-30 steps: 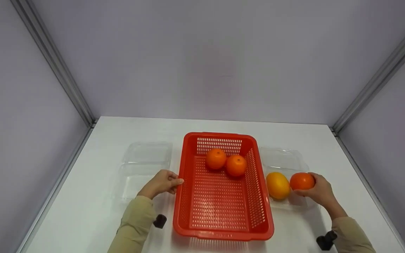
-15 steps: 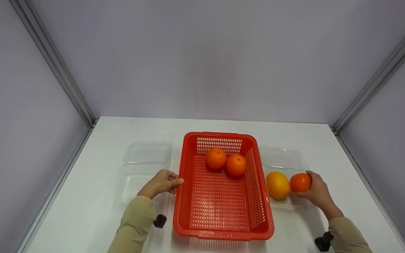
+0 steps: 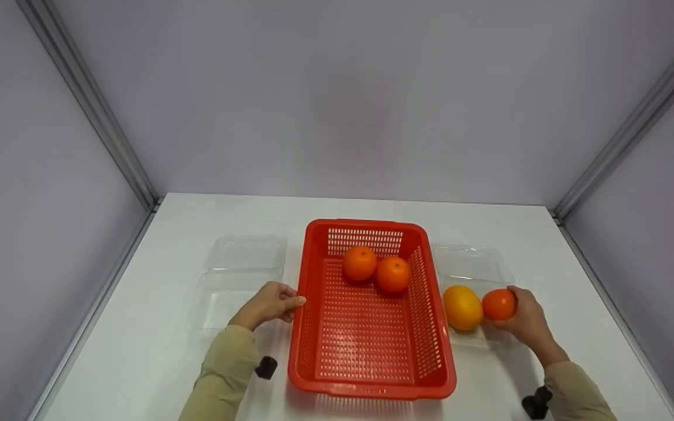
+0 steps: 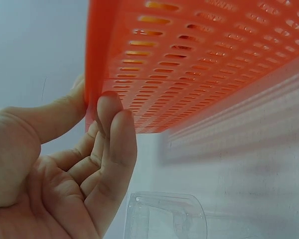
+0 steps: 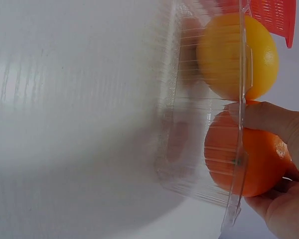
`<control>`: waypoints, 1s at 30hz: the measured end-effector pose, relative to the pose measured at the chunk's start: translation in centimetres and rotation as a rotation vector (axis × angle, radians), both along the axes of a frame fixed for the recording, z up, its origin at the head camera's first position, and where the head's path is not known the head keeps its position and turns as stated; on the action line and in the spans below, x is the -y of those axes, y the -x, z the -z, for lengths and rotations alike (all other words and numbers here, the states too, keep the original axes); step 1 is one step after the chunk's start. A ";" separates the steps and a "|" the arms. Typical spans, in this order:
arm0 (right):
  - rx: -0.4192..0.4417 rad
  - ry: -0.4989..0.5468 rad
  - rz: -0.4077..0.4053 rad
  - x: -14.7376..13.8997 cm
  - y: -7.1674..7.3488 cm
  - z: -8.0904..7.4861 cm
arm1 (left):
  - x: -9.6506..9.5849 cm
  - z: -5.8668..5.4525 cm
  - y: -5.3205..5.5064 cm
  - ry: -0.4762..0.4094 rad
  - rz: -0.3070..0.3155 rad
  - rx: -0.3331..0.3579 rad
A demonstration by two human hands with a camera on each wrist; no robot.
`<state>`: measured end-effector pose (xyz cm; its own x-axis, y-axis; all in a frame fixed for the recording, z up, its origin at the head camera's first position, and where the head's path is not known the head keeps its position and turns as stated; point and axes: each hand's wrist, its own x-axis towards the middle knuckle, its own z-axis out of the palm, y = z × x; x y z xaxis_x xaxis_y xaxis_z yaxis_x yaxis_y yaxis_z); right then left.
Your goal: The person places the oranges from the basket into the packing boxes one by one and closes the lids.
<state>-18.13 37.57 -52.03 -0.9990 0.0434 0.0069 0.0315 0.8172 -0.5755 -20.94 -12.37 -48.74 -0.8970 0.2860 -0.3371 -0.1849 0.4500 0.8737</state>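
With thumb and fingertips, my left hand [image 3: 268, 303] pinches the left rim of a red slotted plastic basket [image 3: 366, 388]. Inside the basket, toward its far end, two oranges [image 3: 360, 264] sit side by side. My right hand [image 3: 528, 320] holds another, redder orange [image 3: 498, 304] between thumb and fingers. In the right wrist view this orange [image 5: 259, 164] is partly down inside a clear plastic clamshell box [image 5: 189, 186], seen through its wall. Beside it in the same box lies a rounder yellow fruit [image 3: 463, 308], close to the basket's right side.
A second clear clamshell box [image 3: 243, 280] lies with its lid laid back, left of the basket. The right box's lid [image 3: 468, 263] also lies back. All stand on a white table [image 3: 138, 327] between grey-white side walls and a back wall.
My right hand has shifted slightly left with the orange, and its fingers have moved a little around the fruit. My left hand and the basket stay put.
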 end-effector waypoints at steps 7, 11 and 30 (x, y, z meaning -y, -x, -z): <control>0.022 -0.023 -0.002 0.2 0.1 0.1 | 0.0 0.0 0.0 -0.001 -0.005 -0.001; 0.026 -0.035 0.000 0.3 0.2 0.5 | -0.1 -0.1 -0.1 -0.001 -0.008 -0.003; 0.014 -0.003 0.024 0.5 -0.1 1.0 | -0.2 -0.2 -0.2 0.005 -0.013 -0.002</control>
<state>-18.06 37.07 -53.02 -0.9977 0.0678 -0.0065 0.0593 0.8176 -0.5727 -20.71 -12.20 -48.57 -0.9011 0.2731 -0.3368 -0.1889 0.4519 0.8719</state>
